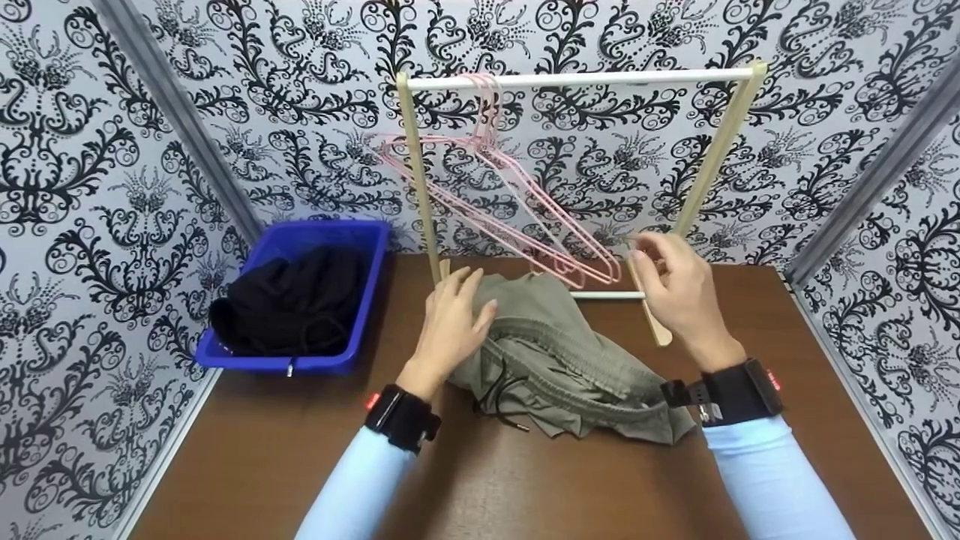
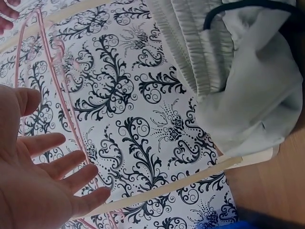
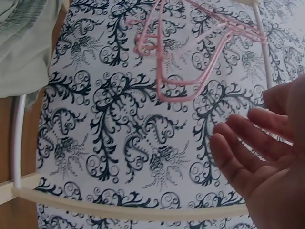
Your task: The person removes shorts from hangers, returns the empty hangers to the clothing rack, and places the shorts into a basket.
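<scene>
Grey-green drawstring pants (image 1: 555, 367) lie in a heap on the table, the gathered waistband facing up and a dark cord (image 1: 501, 390) trailing in front. Over their left side, in the head view, hovers my left hand (image 1: 454, 322); the left wrist view shows its fingers (image 2: 78, 176) spread and holding nothing. My right hand (image 1: 679, 289) is raised behind the right end of the pants, by the rack's right leg. Its fingers (image 3: 238, 138) bend loosely around nothing in the right wrist view. Pink hangers (image 1: 540, 199) hang between the hands.
A wooden-legged rack (image 1: 709, 161) with a white top bar (image 1: 600, 78) stands at the back of the table (image 1: 300, 465). To the left is a blue bin (image 1: 367, 300) holding black cloth (image 1: 300, 300). Patterned walls (image 1: 180, 45) enclose the back and sides.
</scene>
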`<action>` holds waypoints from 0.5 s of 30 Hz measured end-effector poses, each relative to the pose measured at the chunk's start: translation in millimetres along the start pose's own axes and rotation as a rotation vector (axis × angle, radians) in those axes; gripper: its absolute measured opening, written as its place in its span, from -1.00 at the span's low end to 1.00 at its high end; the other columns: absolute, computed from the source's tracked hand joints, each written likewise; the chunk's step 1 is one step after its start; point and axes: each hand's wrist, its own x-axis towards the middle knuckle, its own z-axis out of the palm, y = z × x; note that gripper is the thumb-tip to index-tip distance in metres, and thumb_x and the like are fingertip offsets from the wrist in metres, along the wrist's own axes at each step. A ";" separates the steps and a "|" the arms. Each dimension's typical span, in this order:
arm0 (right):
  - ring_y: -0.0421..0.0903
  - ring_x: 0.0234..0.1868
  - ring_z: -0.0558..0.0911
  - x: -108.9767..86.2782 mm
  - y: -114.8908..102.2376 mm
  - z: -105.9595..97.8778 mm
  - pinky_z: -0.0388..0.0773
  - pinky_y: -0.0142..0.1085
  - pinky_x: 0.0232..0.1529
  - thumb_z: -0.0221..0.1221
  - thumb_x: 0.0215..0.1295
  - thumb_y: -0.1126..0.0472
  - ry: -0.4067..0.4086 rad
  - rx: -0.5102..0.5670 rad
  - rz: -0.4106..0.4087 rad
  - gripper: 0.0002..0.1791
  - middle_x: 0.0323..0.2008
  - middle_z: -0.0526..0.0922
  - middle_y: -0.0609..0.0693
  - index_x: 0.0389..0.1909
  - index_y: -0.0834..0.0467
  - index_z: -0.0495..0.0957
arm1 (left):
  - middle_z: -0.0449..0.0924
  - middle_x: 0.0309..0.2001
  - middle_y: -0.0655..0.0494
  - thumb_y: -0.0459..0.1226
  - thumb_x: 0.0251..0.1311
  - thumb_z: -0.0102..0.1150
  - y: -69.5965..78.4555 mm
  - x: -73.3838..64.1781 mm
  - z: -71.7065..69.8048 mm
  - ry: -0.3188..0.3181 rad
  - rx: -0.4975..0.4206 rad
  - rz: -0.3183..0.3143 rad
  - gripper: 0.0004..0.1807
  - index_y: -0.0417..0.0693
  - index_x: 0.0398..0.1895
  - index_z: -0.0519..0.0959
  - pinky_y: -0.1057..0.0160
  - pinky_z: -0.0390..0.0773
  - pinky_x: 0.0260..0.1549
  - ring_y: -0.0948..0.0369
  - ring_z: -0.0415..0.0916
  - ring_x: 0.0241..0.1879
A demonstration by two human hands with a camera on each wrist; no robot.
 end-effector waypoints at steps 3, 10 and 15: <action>0.01 -0.33 0.63 -8.4 6.3 2.4 0.43 -0.61 -0.19 0.19 0.37 0.42 0.056 0.002 0.001 -0.76 -0.12 0.69 0.27 0.00 0.41 0.63 | 0.41 0.36 -0.30 -0.15 0.40 0.21 2.1 -3.0 1.7 0.023 -0.009 -0.002 -0.42 -0.27 0.39 0.46 -0.29 0.31 0.30 -0.25 0.38 0.33; 0.16 -0.09 0.60 -35.7 18.7 11.6 0.43 -0.39 0.11 0.16 0.39 0.41 0.156 0.000 0.040 -0.75 -0.03 0.67 0.30 0.01 0.40 0.63 | 0.39 0.39 -0.26 -0.15 0.39 0.20 6.9 -11.1 7.2 0.072 -0.042 -0.007 -0.40 -0.26 0.40 0.44 -0.29 0.23 0.36 -0.21 0.33 0.38; 0.25 0.05 0.59 -58.5 26.1 22.0 0.41 -0.26 0.22 0.18 0.37 0.41 0.187 0.005 0.078 -0.76 -0.01 0.68 0.29 0.00 0.37 0.65 | 0.42 0.37 -0.24 -0.15 0.37 0.22 9.3 -16.5 12.7 0.107 -0.038 0.003 -0.42 -0.24 0.38 0.47 -0.26 0.22 0.38 -0.18 0.35 0.38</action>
